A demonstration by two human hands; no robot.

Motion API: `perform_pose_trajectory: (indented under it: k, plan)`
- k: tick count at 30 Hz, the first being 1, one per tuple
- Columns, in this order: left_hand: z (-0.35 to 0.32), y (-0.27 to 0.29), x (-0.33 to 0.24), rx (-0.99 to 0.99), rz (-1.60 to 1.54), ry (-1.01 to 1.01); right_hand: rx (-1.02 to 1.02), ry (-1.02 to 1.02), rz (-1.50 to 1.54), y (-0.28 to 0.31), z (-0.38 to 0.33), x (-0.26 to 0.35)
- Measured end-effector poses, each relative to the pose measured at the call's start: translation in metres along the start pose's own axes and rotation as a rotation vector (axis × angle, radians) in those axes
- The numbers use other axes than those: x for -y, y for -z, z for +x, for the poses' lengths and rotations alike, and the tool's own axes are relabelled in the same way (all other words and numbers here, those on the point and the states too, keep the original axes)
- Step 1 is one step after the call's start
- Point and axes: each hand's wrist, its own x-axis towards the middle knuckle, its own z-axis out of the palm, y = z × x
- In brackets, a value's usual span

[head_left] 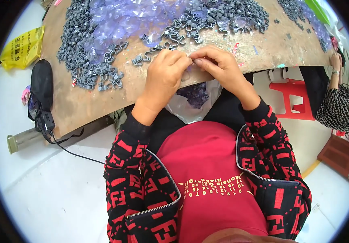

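Observation:
My left hand (166,73) and my right hand (219,65) meet over the table's near edge, thumbs and fingertips pinched together. Between the fingertips a small dark piece barely shows; its kind is hidden. Just beyond my hands, grey plastic clips (174,38) lie loose on the wooden table (142,83). Behind them spreads a heap of clear purple suction cups (119,24), with more grey clips (77,40) piled at its left. Below my hands, an open whitish plastic bag (190,115) on my lap holds dark purplish small parts (196,95).
A yellow plastic bag (22,48) and a black pouch (41,81) with a cable hang by the left table edge. A second pile of clips (294,14) lies far right. Another person's arm (335,71) rests there, near a red plastic stool (290,97).

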Motion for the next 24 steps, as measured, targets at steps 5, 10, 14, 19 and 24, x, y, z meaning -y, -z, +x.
perform_pose_trajectory:
  k: [5, 10, 14, 19, 24]
  plan:
    - [-0.003, -0.006, 0.009, -0.027, -0.106, 0.052, 0.045, -0.006, -0.177, 0.000, 0.008, -0.002]
    - [0.003, -0.005, 0.016, 0.022, -0.158, 0.074, 0.082, 0.060, -0.288, 0.006, 0.021, -0.005]
    - [0.002, -0.007, 0.019, 0.041, -0.166, 0.086, 0.185, -0.037, -0.215, 0.012, 0.029, -0.004]
    - [0.006, -0.004, 0.020, 0.076, -0.153, 0.082, 0.265, -0.113, -0.092, 0.016, 0.039, -0.006]
    - [0.006, -0.008, 0.025, 0.056, -0.121, 0.019, 0.398, -0.175, -0.097, 0.018, 0.048, -0.006]
